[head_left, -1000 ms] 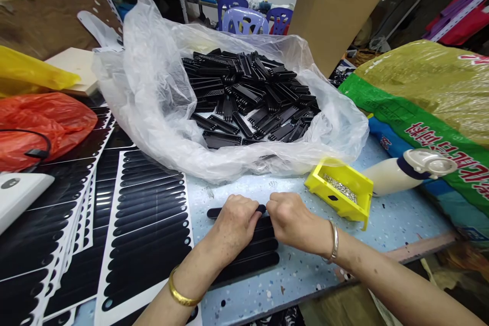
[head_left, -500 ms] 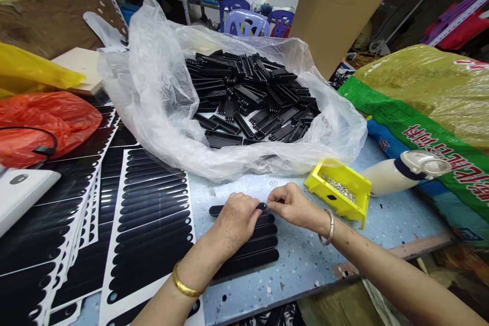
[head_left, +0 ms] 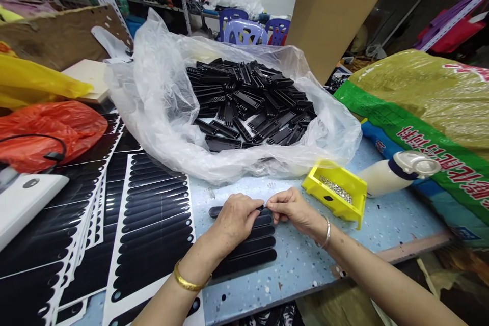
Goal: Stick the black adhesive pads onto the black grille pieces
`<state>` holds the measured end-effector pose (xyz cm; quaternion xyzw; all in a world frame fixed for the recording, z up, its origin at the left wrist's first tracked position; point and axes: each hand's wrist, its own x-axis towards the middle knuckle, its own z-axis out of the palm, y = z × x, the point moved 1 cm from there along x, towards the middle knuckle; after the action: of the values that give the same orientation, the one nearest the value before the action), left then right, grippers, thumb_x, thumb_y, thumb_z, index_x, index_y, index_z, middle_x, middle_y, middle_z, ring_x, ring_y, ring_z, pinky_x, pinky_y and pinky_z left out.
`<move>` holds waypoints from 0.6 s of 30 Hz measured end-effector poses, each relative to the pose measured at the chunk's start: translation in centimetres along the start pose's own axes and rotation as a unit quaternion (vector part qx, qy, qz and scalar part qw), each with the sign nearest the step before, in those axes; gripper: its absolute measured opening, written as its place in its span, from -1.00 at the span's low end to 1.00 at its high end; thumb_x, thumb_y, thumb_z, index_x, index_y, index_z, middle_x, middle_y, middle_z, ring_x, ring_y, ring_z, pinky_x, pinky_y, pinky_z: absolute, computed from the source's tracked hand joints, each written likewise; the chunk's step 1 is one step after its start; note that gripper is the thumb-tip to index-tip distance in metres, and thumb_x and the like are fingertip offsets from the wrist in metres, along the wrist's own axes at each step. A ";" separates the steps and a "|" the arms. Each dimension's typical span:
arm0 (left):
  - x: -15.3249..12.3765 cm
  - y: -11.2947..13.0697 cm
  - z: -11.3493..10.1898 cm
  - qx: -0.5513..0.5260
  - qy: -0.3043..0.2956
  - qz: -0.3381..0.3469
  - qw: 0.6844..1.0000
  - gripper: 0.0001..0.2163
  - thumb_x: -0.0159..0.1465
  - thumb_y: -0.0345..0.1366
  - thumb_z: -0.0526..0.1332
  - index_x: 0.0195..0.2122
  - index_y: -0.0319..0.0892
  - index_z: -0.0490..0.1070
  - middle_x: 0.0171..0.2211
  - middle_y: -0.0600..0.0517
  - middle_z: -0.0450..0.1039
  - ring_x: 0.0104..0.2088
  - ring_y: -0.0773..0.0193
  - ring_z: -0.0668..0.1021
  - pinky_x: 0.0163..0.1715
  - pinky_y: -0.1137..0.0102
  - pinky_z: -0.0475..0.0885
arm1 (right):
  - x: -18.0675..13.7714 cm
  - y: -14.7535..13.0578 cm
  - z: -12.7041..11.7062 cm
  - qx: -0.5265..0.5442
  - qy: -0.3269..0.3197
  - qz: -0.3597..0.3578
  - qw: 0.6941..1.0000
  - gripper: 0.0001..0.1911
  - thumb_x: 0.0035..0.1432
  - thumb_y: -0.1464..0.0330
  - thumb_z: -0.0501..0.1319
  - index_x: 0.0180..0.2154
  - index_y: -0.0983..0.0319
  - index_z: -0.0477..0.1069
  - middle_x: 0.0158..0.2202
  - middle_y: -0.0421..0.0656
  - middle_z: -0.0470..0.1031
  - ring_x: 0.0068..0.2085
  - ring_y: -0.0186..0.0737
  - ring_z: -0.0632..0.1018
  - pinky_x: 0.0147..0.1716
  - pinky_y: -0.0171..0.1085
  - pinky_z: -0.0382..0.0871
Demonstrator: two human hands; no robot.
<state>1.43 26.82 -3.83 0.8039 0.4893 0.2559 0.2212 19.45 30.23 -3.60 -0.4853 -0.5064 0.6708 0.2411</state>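
Several long black strips with rounded ends [head_left: 254,244] lie side by side on the blue speckled table. Across the farthest strip [head_left: 215,211] lies my left hand [head_left: 237,218], its thumb and index finger closed about the right end. My right hand [head_left: 292,209] meets that same end with thumb and fingertips pinched together. Whatever sits in the pinch is too small to make out. Right of this hand stands a yellow bin [head_left: 349,206] holding small silvery metal pieces [head_left: 336,189].
Behind my hands, a clear plastic bag [head_left: 160,137] lies open around a heap of black plastic parts [head_left: 248,97]. Sheets of black strip-shaped stickers [head_left: 153,229] cover the left side. A white bottle [head_left: 385,175] leans by a green and yellow sack [head_left: 428,107] on the right.
The camera view has shifted slightly. My right fingertips have turned and come down onto the right end of the farthest strip. My left hand keeps its place.
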 end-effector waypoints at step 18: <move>0.4 0.1 -0.3 0.004 -0.034 -0.016 0.999 -0.82 0.21 -0.45 0.18 -0.33 -0.09 0.58 -0.43 0.02 0.57 -0.35 0.21 0.56 -0.30 0.37 0.36 | -0.4 -0.4 1.2 0.005 -0.010 -0.045 0.999 -0.70 -0.05 0.20 0.33 -0.59 0.30 0.43 -0.72 -0.29 0.30 -0.67 -0.44 0.29 -0.66 -0.40 0.12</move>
<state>1.41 27.15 -3.46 0.8048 0.4958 0.2230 0.2383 18.45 29.53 -3.03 -0.4540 -0.5270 0.6665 0.2681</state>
